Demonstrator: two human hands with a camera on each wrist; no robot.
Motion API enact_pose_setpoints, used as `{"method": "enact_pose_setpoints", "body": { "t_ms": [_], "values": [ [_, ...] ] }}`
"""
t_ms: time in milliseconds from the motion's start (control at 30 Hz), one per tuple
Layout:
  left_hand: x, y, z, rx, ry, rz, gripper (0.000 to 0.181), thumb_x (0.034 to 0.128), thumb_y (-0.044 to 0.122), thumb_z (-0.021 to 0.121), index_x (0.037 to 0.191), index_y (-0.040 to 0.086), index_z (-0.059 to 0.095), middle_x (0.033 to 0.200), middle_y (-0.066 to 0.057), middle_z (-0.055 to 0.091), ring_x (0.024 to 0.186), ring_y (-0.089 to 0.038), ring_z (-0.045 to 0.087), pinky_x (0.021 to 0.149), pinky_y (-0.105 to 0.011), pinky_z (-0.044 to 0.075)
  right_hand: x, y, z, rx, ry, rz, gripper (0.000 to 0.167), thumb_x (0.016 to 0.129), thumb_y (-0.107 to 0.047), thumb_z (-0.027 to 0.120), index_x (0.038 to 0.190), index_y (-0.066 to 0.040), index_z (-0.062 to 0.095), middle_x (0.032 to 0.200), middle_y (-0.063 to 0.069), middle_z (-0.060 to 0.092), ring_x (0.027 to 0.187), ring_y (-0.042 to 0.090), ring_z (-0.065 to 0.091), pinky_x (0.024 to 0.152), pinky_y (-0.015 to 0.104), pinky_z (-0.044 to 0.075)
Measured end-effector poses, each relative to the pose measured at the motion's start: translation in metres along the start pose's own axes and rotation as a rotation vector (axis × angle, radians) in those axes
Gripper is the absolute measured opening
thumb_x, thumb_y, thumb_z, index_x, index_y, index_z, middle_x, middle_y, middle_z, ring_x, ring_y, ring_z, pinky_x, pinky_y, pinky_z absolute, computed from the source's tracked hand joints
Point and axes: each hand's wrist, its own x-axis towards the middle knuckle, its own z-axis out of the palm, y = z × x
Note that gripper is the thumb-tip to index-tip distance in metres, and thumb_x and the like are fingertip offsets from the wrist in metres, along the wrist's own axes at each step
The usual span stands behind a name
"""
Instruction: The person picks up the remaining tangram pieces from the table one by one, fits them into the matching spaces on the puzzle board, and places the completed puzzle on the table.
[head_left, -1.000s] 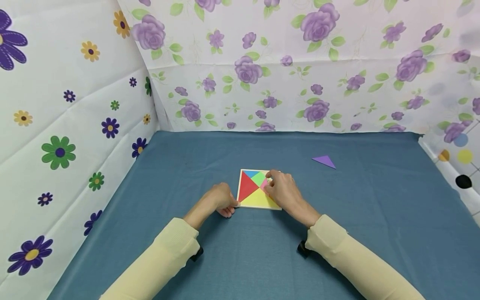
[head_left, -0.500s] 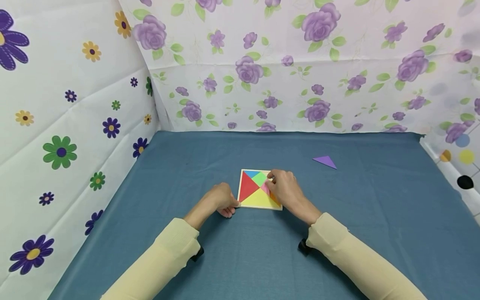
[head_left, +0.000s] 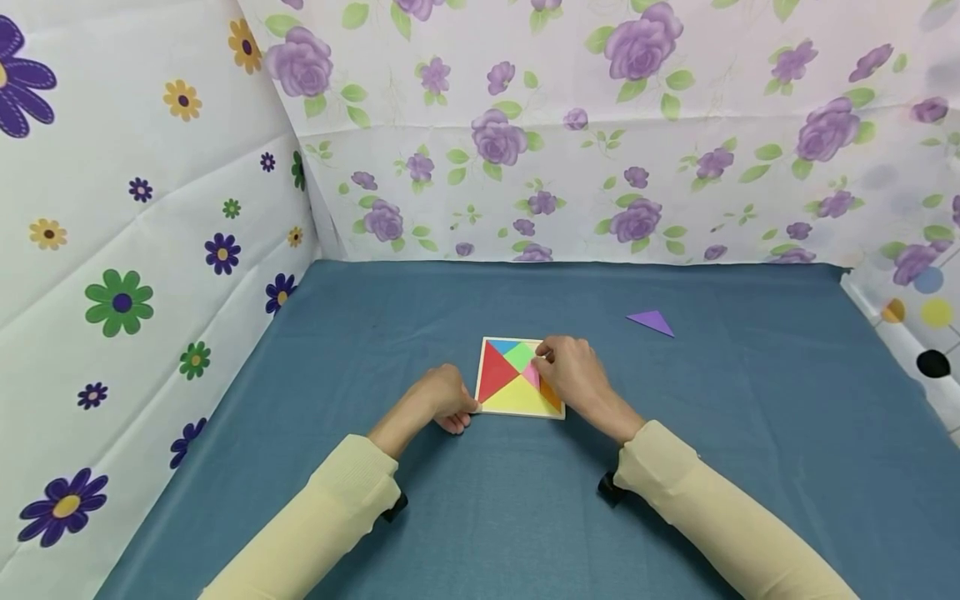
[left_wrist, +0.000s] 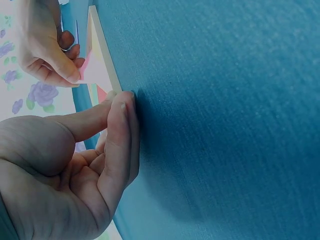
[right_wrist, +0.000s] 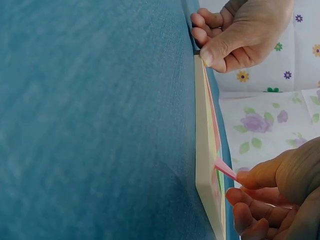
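Observation:
A square tangram tray (head_left: 517,416) with a pale wooden rim lies on the cloth. Flat red (head_left: 495,373), yellow (head_left: 520,402), green (head_left: 519,357), blue (head_left: 501,347) and orange (head_left: 551,398) pieces lie in it. My left hand (head_left: 442,396) pinches the tray's near left corner between thumb and fingers. Over the tray's right side, my right hand (head_left: 577,375) pinches a pink tangram piece (right_wrist: 226,169) between thumb and finger. In the right wrist view that piece stands tilted up, its lower end at the tray. The tray's far right corner is hidden by the right hand.
A purple tangram triangle (head_left: 654,322) lies on the blue cloth (head_left: 480,508) beyond the tray, to the right. Flower-patterned sheets (head_left: 450,133) hang behind the table and along its left side.
My right hand shifts very slightly, baring more of the orange piece, and keeps its pinch on the pink tangram piece. The left hand stays at the tray corner.

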Motion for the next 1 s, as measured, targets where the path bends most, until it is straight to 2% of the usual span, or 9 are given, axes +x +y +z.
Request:
{"method": "enact_pose_setpoints", "body": {
  "t_ms": [367, 1000],
  "values": [
    [-0.0002, -0.0002, -0.0015, 0.001, -0.008, 0.01, 0.019, 0.0963, 0.011, 0.076, 0.083, -0.002, 0.071, 0.072, -0.013, 0.072, 0.058, -0.018, 0.07, 0.059, -0.031, 0.063, 0.0007, 0.0026, -0.0015, -0.015, -0.015, 0.006, 0.014, 0.095, -0.014, 0.074, 0.102, -0.002, 0.078, 0.094, 0.012, 0.076, 0.075, 0.023, 0.068, 0.057, 0.034, 0.059],
    [-0.0017, 0.0026, -0.0018, 0.012, -0.006, -0.016, 0.02, 0.0962, 0.012, 0.076, 0.083, -0.002, 0.07, 0.07, -0.013, 0.072, 0.057, -0.017, 0.069, 0.058, -0.031, 0.063, 0.002, 0.0084, -0.0006, -0.018, -0.039, 0.01, 0.015, 0.094, -0.015, 0.075, 0.102, -0.002, 0.079, 0.095, 0.012, 0.076, 0.071, 0.021, 0.065, 0.051, 0.029, 0.053]
  ]
}}
